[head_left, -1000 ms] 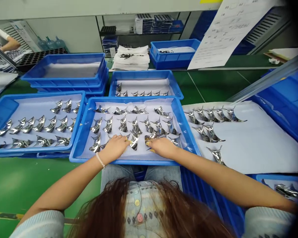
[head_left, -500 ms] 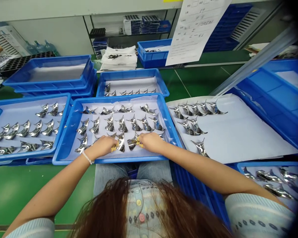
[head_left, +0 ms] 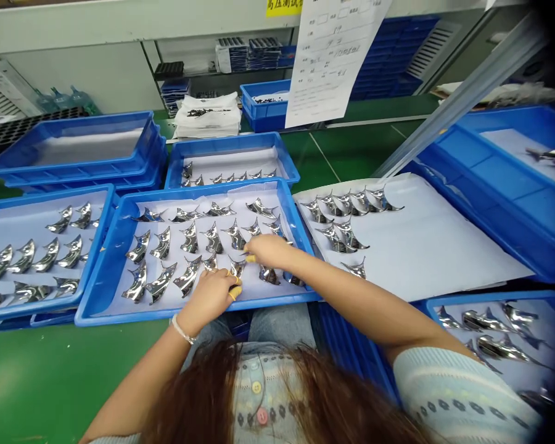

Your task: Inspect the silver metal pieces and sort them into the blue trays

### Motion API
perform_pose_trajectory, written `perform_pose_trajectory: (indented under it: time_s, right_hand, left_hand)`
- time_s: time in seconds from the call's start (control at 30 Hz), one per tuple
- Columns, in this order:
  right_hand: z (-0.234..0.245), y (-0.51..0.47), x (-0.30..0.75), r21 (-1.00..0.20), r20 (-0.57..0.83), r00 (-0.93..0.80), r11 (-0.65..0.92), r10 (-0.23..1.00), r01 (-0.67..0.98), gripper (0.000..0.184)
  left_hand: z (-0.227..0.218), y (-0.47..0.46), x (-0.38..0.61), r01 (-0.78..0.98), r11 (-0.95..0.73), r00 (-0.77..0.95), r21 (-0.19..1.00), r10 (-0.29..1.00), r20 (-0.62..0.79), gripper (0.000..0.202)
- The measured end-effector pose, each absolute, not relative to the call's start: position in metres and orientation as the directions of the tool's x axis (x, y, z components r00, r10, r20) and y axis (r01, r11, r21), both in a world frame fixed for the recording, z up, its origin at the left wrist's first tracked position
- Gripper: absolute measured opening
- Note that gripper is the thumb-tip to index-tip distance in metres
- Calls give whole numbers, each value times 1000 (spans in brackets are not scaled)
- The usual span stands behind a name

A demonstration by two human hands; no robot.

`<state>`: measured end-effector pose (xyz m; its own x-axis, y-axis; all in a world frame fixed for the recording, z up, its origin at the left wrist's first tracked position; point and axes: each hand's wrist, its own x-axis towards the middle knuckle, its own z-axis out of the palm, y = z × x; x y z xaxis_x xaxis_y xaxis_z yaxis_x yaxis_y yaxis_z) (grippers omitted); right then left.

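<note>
My left hand (head_left: 213, 293), with yellow covers on its fingertips, is closed at the lower end of a shiny, curved metal piece (head_left: 237, 267) with pointed tips. At that piece's upper tip, my right hand (head_left: 267, 250) pinches, a yellow cover showing on a finger. Both hands are over the near part of a blue tray (head_left: 92, 302) lined with white paper. Several similar pieces stand there in rows. Part of another metal piece (head_left: 209, 262) shows just behind my left hand. My right forearm partly covers a few pieces at the tray's right side.
On the left stands another blue tray (head_left: 102, 231) of metal pieces, with stacked trays (head_left: 69, 161) behind it. A farther tray (head_left: 290, 169) touches the middle one's back. White paper (head_left: 425, 234) at right carries several pieces. A written sheet (head_left: 328, 74) hangs above, near a slanted clear post (head_left: 462, 92).
My left hand has moved right, away from one metal piece to the piece at my right hand. My right hand has shifted to that piece's upper tip. The view has swung slightly right.
</note>
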<state>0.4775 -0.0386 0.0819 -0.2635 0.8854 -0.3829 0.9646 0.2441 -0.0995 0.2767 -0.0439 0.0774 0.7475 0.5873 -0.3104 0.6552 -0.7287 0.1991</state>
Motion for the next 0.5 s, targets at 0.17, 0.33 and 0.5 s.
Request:
perform_pose_trajectory:
  time_s: [0.17,0.33,0.5]
  right_hand:
    - [101,-58,526,45,-411,-87,115,908,992,25]
    - [94,-75,535,120,-440,-38,101,897,988,30]
    - [80,-78,523,119,-439,-35,97,898,988,21]
  left_hand:
    - [74,-42,296,580,-786,802,214,505,-319,23]
    - [73,-37,334,374,-908,897,188,303,-322,23]
    - [69,-41,354,353,-917,895,186,274,-351,22]
